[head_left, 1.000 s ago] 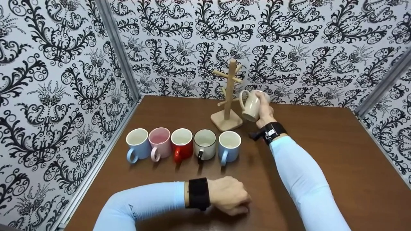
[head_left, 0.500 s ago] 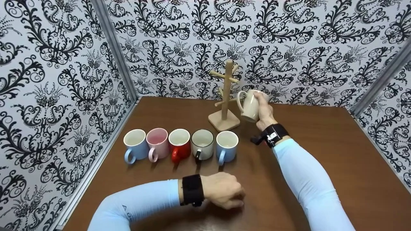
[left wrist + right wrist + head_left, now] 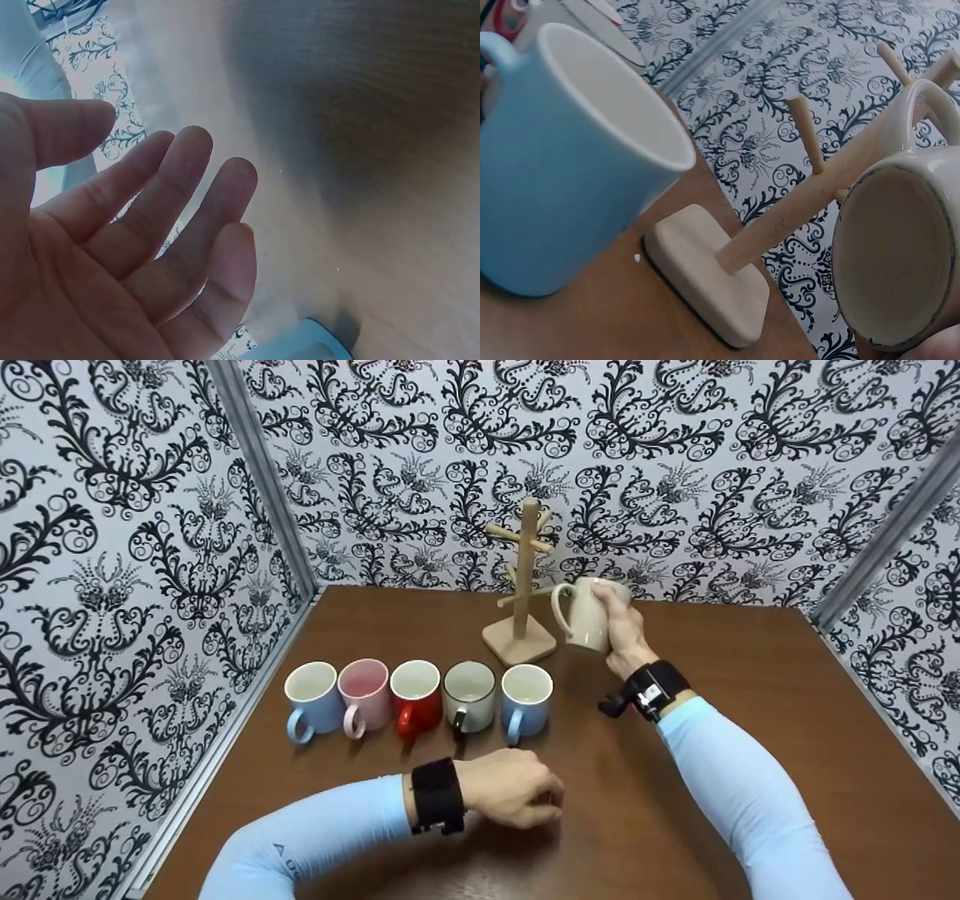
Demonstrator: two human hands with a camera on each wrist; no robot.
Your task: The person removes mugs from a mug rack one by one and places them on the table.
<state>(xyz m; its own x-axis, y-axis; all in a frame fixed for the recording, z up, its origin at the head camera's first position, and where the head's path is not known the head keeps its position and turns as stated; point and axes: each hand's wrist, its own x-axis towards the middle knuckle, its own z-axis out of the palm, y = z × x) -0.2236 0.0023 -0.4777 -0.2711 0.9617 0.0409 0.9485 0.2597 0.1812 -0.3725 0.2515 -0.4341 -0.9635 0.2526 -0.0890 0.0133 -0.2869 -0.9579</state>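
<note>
My right hand (image 3: 625, 631) grips a cream mug (image 3: 585, 619) by its body, to the right of a wooden mug tree (image 3: 524, 577). The mug is tilted, its handle turned left and overlapping the tip of a lower peg in the head view. Up close in the right wrist view, the mug's round underside (image 3: 892, 255) faces the camera. Nothing is in my left hand (image 3: 510, 787), held low at the front over the table; the left wrist view shows its fingers (image 3: 195, 157) loosely bent and apart.
Left of centre, a row of mugs runs along the brown table (image 3: 720, 675): light blue (image 3: 319, 709), pink (image 3: 371, 705), red (image 3: 424, 709), grey-white with black handle (image 3: 480, 709), and another light blue (image 3: 531, 716) near the tree's base. Patterned walls (image 3: 675, 472) enclose the table's back and sides.
The cream mug has come slightly down and stands a little more upright, still in the right hand. My left hand has shifted a little forward and left. The head view has drifted slightly.
</note>
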